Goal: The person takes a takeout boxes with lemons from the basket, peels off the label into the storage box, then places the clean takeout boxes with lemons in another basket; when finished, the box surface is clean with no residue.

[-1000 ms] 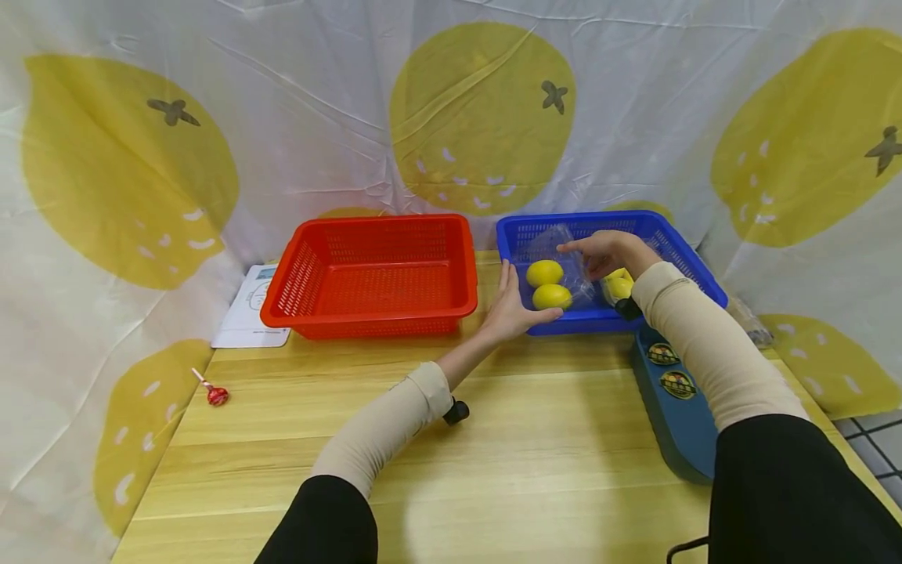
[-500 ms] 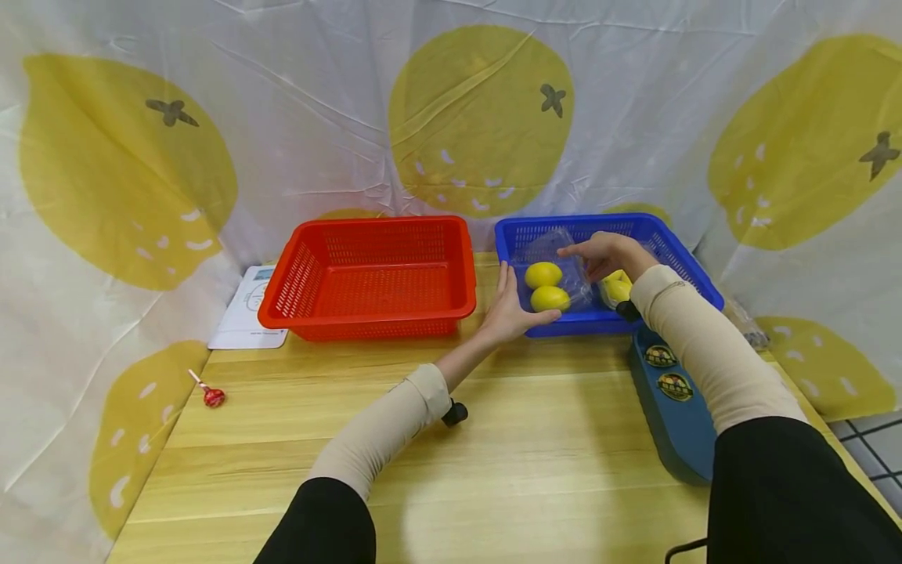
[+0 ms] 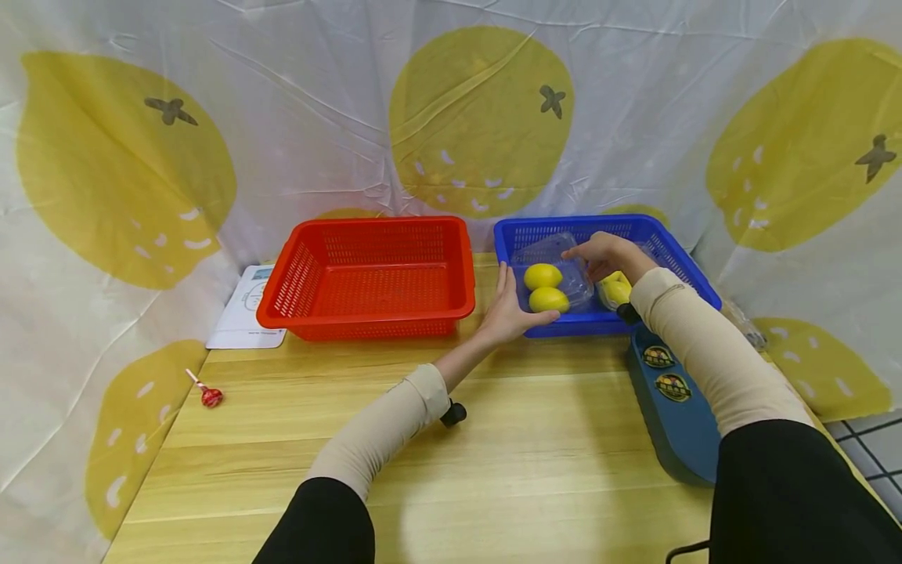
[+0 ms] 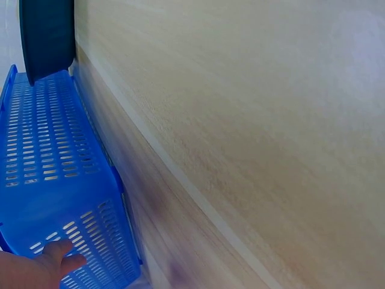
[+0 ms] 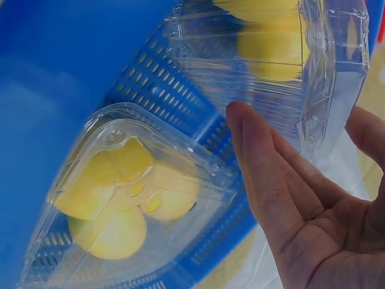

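Observation:
At the left wall and front corner of the blue basket (image 3: 517, 327), my left hand (image 3: 504, 315) rests with fingers straight and thumb spread; the left wrist view shows its fingers against the slotted wall (image 4: 90, 241). My right hand (image 3: 607, 255) reaches into the basket, beside a clear plastic box (image 5: 271, 90). Its fingers are extended and its thumb stands apart at the box's edge. Two lemons (image 3: 543, 276) lie at the basket's left; whether they are inside the box, I cannot tell. Below the hand lies another clear box (image 5: 114, 129) with several yellow fruits in it.
An open red basket (image 3: 384, 319) stands to the left, beside a white printed sheet (image 3: 247, 313). A dark blue lidded case (image 3: 680, 431) lies on the right, partly under my right sleeve. A red lollipop (image 3: 211, 397) is at the table's left edge.
The clear box beside my right hand has sunk slightly and looks flatter, and that hand has shifted a little rightward. My left hand keeps its place at the basket.

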{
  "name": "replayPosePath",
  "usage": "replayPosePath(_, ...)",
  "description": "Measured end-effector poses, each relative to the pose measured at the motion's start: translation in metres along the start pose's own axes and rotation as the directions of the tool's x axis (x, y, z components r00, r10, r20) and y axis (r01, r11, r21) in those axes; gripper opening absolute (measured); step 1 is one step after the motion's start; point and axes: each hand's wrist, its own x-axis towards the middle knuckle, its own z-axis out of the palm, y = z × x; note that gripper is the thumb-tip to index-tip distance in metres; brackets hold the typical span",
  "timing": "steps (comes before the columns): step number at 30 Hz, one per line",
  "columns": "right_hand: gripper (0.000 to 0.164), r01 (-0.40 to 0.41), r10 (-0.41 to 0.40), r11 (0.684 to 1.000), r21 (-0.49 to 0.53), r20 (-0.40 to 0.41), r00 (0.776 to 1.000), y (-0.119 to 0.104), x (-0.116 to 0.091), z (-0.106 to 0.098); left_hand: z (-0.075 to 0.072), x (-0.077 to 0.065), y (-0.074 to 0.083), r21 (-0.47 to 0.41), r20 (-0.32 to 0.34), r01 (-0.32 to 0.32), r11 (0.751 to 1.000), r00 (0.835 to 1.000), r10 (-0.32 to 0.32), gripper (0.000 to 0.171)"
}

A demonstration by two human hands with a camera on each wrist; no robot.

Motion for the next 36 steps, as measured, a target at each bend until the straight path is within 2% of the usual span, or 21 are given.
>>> replayPosePath(6,0.074,-0.008,0.010,1.000,-0.018,0.063,0.998,-0.0007,0.0009,0.0010,-0.0008,0.0001,-0.0010,0.010,0.001,-0.003,1.000,1.000,0.003,0.121)
replayPosePath(19,0.073,-0.026,0.029,0.999,-0.043,0.072,0.997,0.0000,-0.0013,0.0000,-0.0018,-0.0015,0.0017,0.007,-0.004,-0.002,1.000,1.000,0.002,0.120)
replayPosePath(25,0.078,-0.016,0.019,0.999,-0.043,0.085,0.996,0.0027,0.0011,0.0017,-0.0023,-0.0008,0.0021,0.025,-0.008,-0.009,1.000,1.000,0.009,0.122)
replayPosePath(36,0.083,-0.014,0.019,0.999,-0.038,0.141,0.990,0.0033,0.0048,0.0085,-0.0005,-0.0012,0.0014,0.006,-0.010,-0.006,1.000,1.000,0.006,0.120)
